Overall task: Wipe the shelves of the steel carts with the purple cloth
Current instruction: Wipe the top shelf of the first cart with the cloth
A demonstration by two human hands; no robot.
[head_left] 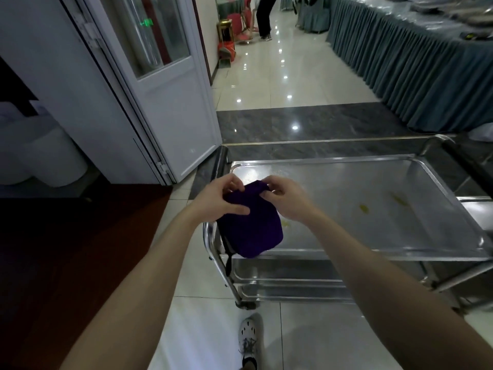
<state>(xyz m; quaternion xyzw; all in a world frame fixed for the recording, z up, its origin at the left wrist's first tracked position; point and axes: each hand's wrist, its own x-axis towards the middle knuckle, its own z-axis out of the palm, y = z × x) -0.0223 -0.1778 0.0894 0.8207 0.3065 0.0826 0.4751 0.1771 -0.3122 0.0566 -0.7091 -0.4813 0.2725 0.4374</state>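
Note:
A folded purple cloth [252,228] hangs in the air over the near left corner of the steel cart [400,252]. My left hand [216,200] pinches the cloth's upper left edge, thumb on its front. My right hand [286,200] pinches its upper right edge. The cart's top shelf [346,198] is a shallow steel tray with a few yellow smears [364,208] toward the right. Two lower shelves [288,273] show beneath it.
A white door [149,89] stands open at the left, close to the cart's far left corner. A long table with a grey-blue skirt [400,62] runs along the right. A person [262,17] stands far down the shiny tiled floor. My shoe [248,340] is beside the cart's wheel.

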